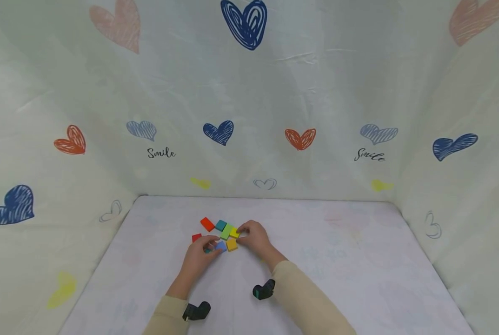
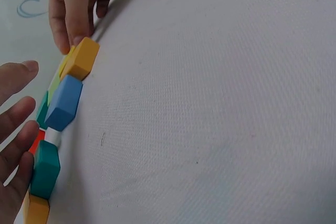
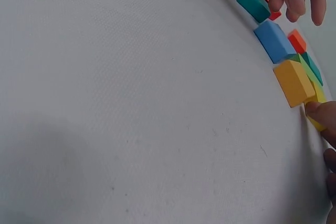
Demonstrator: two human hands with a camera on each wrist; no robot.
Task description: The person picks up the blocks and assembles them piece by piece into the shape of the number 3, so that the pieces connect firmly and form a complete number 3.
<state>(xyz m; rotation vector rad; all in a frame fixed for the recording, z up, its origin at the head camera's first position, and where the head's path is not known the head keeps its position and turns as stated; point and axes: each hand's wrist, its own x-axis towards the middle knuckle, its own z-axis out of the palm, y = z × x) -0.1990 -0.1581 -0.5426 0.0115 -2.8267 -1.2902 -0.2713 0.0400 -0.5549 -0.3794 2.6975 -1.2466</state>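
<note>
My right hand (image 1: 255,237) pinches a yellow block (image 1: 234,233) at the right end of the group; its thumb (image 3: 320,113) lies against that block. Beside it lie a light green block (image 1: 226,231) and an orange-yellow block (image 1: 231,244). My left hand (image 1: 199,255) hovers at the group's left side, fingers spread and loosely bent, close to a teal block (image 2: 45,169). Its thumb and fingers stand apart with nothing gripped between them. A blue block (image 2: 64,103) lies between the teal and orange-yellow ones.
A red-orange block (image 1: 207,224) and another teal block (image 1: 221,225) lie at the back of the group. A red block (image 1: 196,237) sits left, and an orange block (image 2: 38,210) is near the left hand. The white-covered table (image 1: 337,279) meets hanging cloth walls (image 1: 333,93) printed with hearts.
</note>
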